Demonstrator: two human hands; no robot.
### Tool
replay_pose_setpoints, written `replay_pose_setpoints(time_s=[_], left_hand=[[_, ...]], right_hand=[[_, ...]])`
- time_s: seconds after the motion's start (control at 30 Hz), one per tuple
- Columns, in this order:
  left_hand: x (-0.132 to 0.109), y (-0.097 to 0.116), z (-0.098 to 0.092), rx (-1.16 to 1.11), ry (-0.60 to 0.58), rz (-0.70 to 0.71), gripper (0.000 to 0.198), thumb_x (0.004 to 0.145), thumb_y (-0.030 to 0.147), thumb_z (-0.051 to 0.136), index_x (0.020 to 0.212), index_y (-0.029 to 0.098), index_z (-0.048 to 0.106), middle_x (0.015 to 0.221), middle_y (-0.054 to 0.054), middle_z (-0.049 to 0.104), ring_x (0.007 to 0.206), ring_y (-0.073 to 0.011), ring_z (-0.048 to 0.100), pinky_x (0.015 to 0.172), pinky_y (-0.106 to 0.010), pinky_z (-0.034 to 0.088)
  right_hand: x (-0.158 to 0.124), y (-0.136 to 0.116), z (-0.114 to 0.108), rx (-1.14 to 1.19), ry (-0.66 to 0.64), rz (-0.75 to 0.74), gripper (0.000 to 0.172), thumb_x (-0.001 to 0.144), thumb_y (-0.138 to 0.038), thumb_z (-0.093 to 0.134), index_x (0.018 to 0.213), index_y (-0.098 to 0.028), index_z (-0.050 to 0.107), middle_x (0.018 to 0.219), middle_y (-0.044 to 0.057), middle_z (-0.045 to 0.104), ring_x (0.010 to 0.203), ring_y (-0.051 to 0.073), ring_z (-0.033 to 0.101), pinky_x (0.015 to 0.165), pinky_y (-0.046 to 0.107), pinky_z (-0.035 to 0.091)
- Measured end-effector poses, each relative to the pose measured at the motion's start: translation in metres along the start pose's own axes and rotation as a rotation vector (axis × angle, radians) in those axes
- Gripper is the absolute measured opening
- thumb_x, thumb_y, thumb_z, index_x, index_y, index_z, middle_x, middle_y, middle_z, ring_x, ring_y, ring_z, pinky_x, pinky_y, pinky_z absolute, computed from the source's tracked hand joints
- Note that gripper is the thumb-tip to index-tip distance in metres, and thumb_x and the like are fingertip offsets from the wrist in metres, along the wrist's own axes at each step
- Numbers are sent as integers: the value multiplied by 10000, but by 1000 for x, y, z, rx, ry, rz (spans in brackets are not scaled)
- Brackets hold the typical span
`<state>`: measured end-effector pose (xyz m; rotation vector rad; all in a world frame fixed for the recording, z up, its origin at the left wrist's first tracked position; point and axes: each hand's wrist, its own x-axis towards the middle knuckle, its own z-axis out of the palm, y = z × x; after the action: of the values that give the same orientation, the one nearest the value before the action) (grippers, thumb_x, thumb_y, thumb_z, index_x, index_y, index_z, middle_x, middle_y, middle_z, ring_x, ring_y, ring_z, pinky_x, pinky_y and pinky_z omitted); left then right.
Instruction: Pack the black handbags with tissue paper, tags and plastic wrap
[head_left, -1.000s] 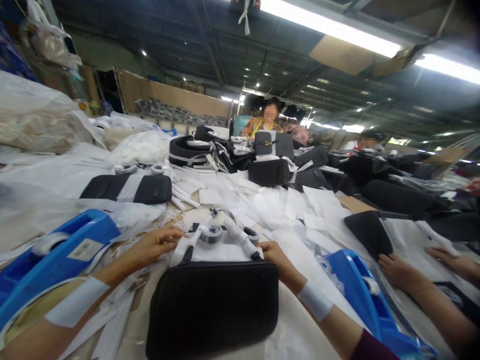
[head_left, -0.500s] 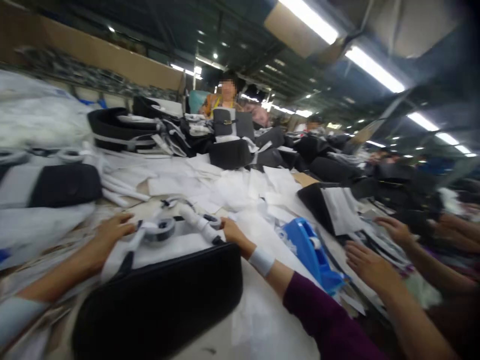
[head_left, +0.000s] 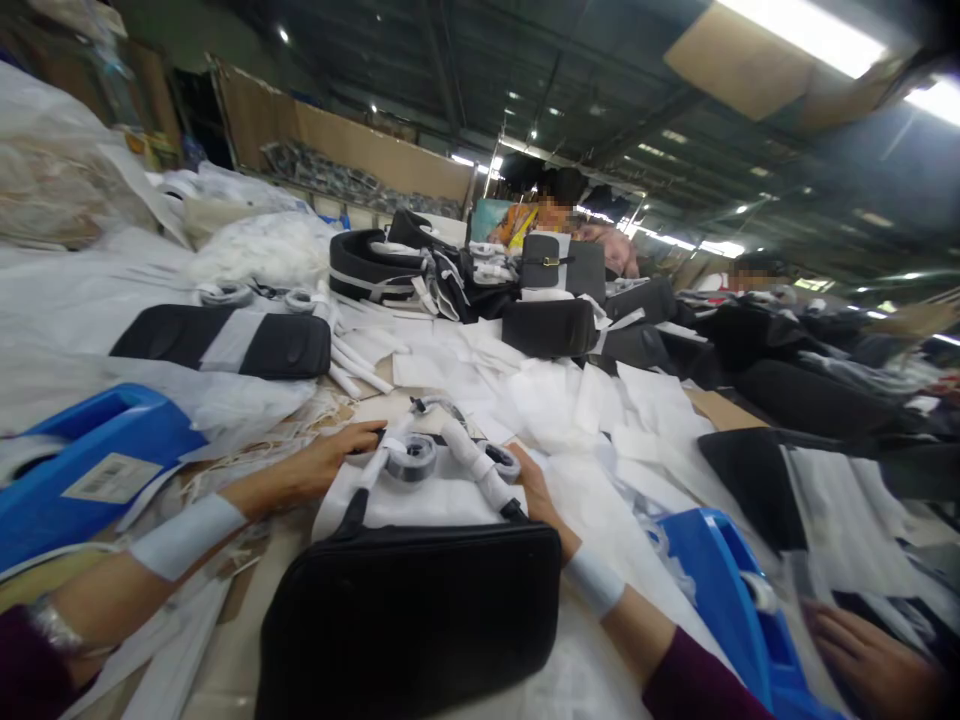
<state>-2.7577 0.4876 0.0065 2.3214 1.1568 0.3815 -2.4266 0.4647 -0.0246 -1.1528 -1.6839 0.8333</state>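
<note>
A black bag [head_left: 420,610] lies in front of me, its flat side facing me. Wrapped handles [head_left: 476,462] and a rolled strap [head_left: 411,457] rest on its white-covered top. At the bag's far left corner is my left hand [head_left: 341,460], fingers curled at the edge. My right hand [head_left: 534,488] is at the far right corner beside a second strap roll, its fingertips partly hidden behind the bag. Both wrists have pale bands.
Blue tape dispensers stand at the left [head_left: 112,470] and right [head_left: 731,590]. Another black bag [head_left: 225,340] lies at the left. White paper sheets [head_left: 480,365] and stacked bags fill the far side. A co-worker's hand [head_left: 870,650] is at the lower right.
The view has swung left, bringing the left blue dispenser into sight. My hands remain at the bag's far corners. Only one co-worker's hand now shows clearly at the right.
</note>
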Motion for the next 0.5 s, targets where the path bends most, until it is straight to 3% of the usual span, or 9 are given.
replay_pose_setpoints(time_s=[0.2, 0.3, 0.37, 0.43, 0.5], left_hand=[[-3, -5, 10, -85, 90, -25, 354, 832, 474, 530, 956, 165, 651, 1458, -152, 427, 1328, -318, 405, 1096, -403, 349], [-2, -7, 15, -123, 139, -3, 340, 849, 482, 519, 953, 179, 633, 1408, -135, 483, 1284, -295, 442, 1078, -385, 353], [-2, -5, 15, -133, 143, 20, 340, 868, 472, 502, 1002, 186, 626, 1351, -116, 533, 1237, -275, 474, 1058, -363, 359], [-2, -2, 13, -130, 146, 26, 362, 875, 465, 492, 1056, 178, 618, 1278, -111, 578, 1177, -268, 505, 1023, -348, 376], [0, 2, 11, -119, 155, 0, 382, 878, 466, 481, 1071, 166, 615, 1201, -110, 610, 1113, -269, 528, 977, -345, 395]], right_hand=[[5, 7, 2, -20, -22, 146, 273, 729, -388, 655, 915, -189, 654, 894, 41, 662, 863, 229, 596, 792, 337, 468], [12, 13, 5, 42, -37, 126, 460, 726, -369, 656, 1154, -209, 597, 1132, 74, 643, 1037, 254, 586, 920, 371, 453], [16, 15, 8, 71, -73, 81, 547, 728, -362, 661, 1251, -236, 558, 1309, 74, 571, 1214, 269, 508, 1043, 396, 387], [18, 16, 9, 104, -100, 57, 508, 729, -369, 662, 1216, -241, 592, 1354, 65, 546, 1279, 270, 462, 1097, 399, 343], [20, 15, 11, 136, -119, 50, 431, 729, -370, 657, 1137, -236, 629, 1267, 65, 602, 1217, 266, 515, 1074, 387, 373]])
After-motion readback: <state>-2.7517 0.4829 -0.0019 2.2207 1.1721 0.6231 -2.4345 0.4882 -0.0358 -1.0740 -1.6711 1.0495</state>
